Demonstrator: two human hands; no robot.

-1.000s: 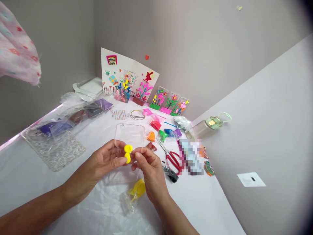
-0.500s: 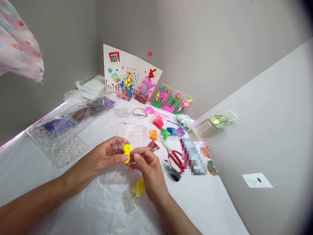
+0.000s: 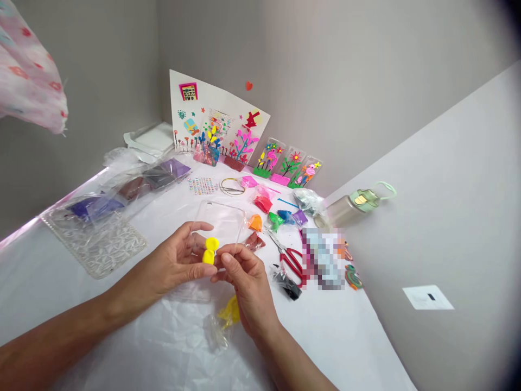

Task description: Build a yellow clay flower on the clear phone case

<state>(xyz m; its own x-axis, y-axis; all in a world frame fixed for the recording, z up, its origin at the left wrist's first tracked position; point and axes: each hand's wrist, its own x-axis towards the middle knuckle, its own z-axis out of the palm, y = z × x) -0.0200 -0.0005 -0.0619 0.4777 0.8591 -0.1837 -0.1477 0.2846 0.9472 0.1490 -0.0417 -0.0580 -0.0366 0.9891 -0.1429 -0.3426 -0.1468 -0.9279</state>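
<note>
Between the thumb and fingers of my left hand (image 3: 179,255) is a small yellow clay piece (image 3: 210,251) with two rounded lobes, one above the other. My right hand (image 3: 244,274) is closed, its thumb and forefinger pinched together at the right side of the yellow piece; whether they grip it is hidden. Behind the hands a clear phone case (image 3: 222,217) lies on the white-covered table (image 3: 163,336). Just below my right hand sits an opened packet of yellow clay (image 3: 229,313), partly covered by that hand.
Red-handled scissors (image 3: 292,263) and a black clay packet (image 3: 290,288) lie right of my hands. Several coloured clay packets (image 3: 262,203) are behind. A bottle (image 3: 350,206) stands back right; a textured clear sheet (image 3: 101,244) lies left. Decorated panels (image 3: 266,157) lean at the wall.
The yellow piece has tilted and shifted slightly left, and more of its lower lobe shows. My left hand's fingers have spread a little. The view has moved slightly.
</note>
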